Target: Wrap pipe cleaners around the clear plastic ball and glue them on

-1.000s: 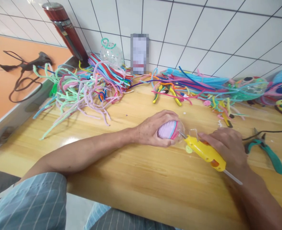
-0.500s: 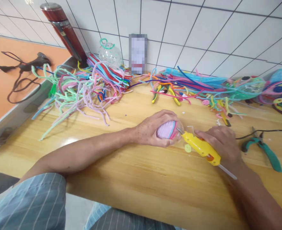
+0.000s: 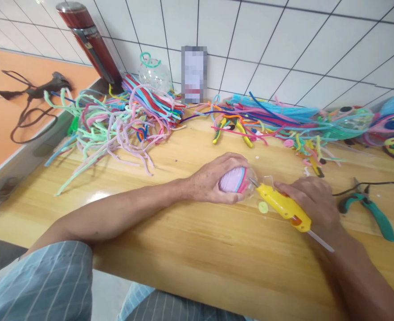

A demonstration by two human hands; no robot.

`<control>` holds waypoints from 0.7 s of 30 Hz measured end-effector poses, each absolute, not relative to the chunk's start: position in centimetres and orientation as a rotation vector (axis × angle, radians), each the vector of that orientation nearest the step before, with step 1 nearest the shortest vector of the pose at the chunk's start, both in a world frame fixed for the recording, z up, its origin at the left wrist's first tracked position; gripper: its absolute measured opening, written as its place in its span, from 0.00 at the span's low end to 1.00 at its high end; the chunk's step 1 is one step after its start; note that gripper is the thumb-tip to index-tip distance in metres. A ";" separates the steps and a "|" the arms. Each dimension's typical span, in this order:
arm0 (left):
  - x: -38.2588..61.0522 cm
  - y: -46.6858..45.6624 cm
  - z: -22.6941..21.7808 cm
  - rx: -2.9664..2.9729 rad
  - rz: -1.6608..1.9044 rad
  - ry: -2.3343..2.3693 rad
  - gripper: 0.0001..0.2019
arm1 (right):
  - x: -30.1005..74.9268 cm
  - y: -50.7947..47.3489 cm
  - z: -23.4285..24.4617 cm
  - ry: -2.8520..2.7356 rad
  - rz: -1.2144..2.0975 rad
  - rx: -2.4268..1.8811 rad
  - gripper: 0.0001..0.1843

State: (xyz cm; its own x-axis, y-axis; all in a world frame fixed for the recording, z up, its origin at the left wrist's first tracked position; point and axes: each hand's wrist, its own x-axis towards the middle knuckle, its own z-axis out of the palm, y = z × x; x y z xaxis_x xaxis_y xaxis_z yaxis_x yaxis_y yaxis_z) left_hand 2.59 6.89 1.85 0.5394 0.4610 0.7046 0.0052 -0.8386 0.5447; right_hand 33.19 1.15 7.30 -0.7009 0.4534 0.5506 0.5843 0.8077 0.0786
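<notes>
My left hand is wrapped round a clear ball partly covered with lilac, light blue and pink pipe cleaner. The ball's right end is bare and see-through. In my right hand is a yellow glue gun, its metal nozzle pointing left at the ball's bare end, beside the pink band. Whether the tip touches the ball I cannot tell. A glue stick sticks out of the gun's rear. Just below the nozzle, a small pale yellow disc lies on the wooden table.
Green-handled pliers lie right of my right hand, near a black cord. Pipe cleaners are heaped at the back left, with more at the back right. Yellow-handled pliers, a red thermos and a phone are along the wall.
The glue gun's nozzle has shifted slightly right along the ball's bare end. My left hand keeps its hold on the ball, almost still.
</notes>
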 end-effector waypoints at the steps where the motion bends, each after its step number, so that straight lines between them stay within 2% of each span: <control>1: 2.6 6.9 1.8 2.294 1.246 0.382 0.38 | 33.3 1.1 7.2 -2.465 -0.333 -0.778 0.33; 21: 2.5 7.1 1.7 2.310 1.226 0.393 0.39 | 33.2 0.9 6.8 -2.478 -0.306 -0.767 0.31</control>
